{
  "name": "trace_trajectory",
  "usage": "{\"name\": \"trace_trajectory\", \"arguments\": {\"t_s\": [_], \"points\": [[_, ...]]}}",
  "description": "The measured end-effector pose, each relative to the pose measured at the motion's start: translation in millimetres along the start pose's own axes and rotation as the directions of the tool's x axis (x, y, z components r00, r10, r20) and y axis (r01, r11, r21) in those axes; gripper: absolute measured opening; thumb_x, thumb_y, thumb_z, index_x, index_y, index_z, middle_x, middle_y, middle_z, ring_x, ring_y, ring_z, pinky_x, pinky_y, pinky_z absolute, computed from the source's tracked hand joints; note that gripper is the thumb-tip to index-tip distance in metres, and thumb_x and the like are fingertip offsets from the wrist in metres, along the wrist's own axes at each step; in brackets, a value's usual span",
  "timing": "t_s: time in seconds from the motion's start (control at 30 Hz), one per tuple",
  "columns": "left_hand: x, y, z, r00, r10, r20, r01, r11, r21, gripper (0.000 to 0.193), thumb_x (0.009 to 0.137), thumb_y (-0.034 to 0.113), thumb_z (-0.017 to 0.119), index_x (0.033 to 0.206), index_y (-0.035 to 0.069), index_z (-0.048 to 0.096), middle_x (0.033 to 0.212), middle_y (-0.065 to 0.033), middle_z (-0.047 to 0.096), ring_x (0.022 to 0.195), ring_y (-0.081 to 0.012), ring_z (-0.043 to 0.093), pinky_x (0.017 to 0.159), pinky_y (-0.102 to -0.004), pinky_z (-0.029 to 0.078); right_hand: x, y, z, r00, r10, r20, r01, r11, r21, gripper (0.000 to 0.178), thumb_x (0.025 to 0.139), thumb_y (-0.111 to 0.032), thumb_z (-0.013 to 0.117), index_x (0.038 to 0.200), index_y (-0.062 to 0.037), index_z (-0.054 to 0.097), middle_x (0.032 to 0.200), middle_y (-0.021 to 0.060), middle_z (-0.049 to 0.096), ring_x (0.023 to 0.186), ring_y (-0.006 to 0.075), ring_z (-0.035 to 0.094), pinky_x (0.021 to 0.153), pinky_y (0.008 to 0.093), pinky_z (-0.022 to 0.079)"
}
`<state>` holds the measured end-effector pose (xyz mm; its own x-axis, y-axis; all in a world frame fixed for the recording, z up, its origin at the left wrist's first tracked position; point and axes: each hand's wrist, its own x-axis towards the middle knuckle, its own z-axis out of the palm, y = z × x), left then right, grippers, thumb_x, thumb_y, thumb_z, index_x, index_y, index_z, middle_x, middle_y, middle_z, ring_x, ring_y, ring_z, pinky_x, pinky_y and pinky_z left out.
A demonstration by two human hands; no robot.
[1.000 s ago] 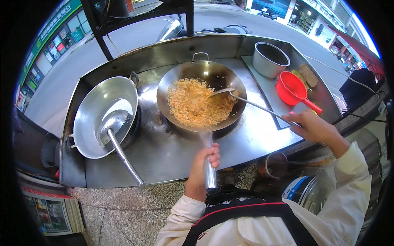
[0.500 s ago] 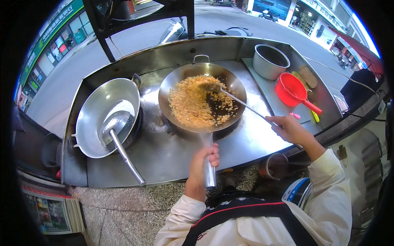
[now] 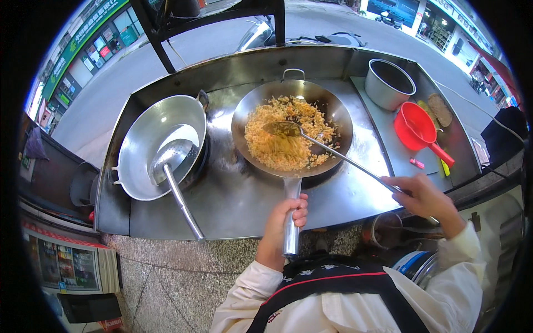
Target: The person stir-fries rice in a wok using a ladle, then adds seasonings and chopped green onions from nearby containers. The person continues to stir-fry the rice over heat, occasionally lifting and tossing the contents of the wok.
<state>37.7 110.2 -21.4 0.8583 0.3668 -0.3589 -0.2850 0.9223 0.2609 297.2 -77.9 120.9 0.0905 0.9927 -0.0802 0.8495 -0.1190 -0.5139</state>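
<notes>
A steel wok [image 3: 338, 105] sits on the metal cooktop, full of orange-brown fried rice [image 3: 272, 150]. My left hand [image 3: 288, 218] is wrapped round its thick metal handle [image 3: 292, 236], which points toward me. In my right hand [image 3: 425, 200] is the long thin shaft of a cooking ladle [image 3: 283, 129]. The bowl of that ladle rests among the rice, left of the wok's middle, with some rice against it. To the left stands a wide two-eared pan [image 3: 139, 133] holding a perforated skimmer [image 3: 172, 158], its handle leaning out over the near rim.
On a board at the right are a grey metal pot [image 3: 388, 91], a red plastic ladle [image 3: 415, 126], a brown scrubbing pad [image 3: 440, 110] and small pink and yellow items. A raised metal wall [image 3: 222, 66] edges the cooktop. Below it stands a bucket [image 3: 386, 228].
The ladle's bowl has turned and shifted lower in the wok, and the rice has spread toward the far side. My right hand has drawn nearer to me. The whole view has shifted slightly.
</notes>
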Motion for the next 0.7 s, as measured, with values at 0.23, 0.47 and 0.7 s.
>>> {"name": "trace_trajectory", "arguments": {"t_s": [0.23, 0.47, 0.7], "points": [[2, 0, -1, 1.0, -0.021, 0.012, 0.021, 1.0, 0.01, 0.027, 0.08, 0.01, 0.055, 0.102, -0.002, 0.046, 0.072, -0.0014, 0.046, 0.054, -0.0059, 0.042, 0.045, -0.0187, 0.036, 24, -27, 43, 0.996, 0.078, 0.034, -0.071, 0.984, -0.166, 0.04, 0.08, -0.006, 0.059, 0.119, -0.0063, 0.057, 0.065, 0.0206, 0.057, 0.055, 0.0357, 0.056, 0.053, 0.0383, 0.044], [1, 1, 1, 1.0, -0.008, -0.002, 0.008, 1.0, 0.011, 0.027, 0.08, 0.009, 0.056, 0.102, -0.002, 0.045, 0.074, -0.0014, 0.047, 0.054, -0.0056, 0.042, 0.045, -0.0187, 0.037, 44, 23, 67, 0.913, 0.326, -0.245, -0.262, 0.929, 0.262, 0.034, 0.086, -0.007, 0.055, 0.119, -0.0051, 0.057, 0.053, 0.0067, 0.05, 0.046, 0.0127, 0.048, 0.046, 0.0285, 0.041], [1, 2, 2, 1.0, -0.022, -0.006, 0.022, 1.0, -0.022, 0.028, 0.08, 0.006, 0.055, 0.104, -0.004, 0.045, 0.075, -0.0027, 0.048, 0.054, -0.006, 0.043, 0.043, -0.0192, 0.037, 91, -2, 91, 0.927, 0.374, 0.022, -0.187, 0.41, 0.893, 0.032, 0.089, -0.011, 0.053, 0.121, -0.0021, 0.053, 0.062, 0.0025, 0.053, 0.044, 0.0089, 0.047, 0.034, 0.0245, 0.036]]}}
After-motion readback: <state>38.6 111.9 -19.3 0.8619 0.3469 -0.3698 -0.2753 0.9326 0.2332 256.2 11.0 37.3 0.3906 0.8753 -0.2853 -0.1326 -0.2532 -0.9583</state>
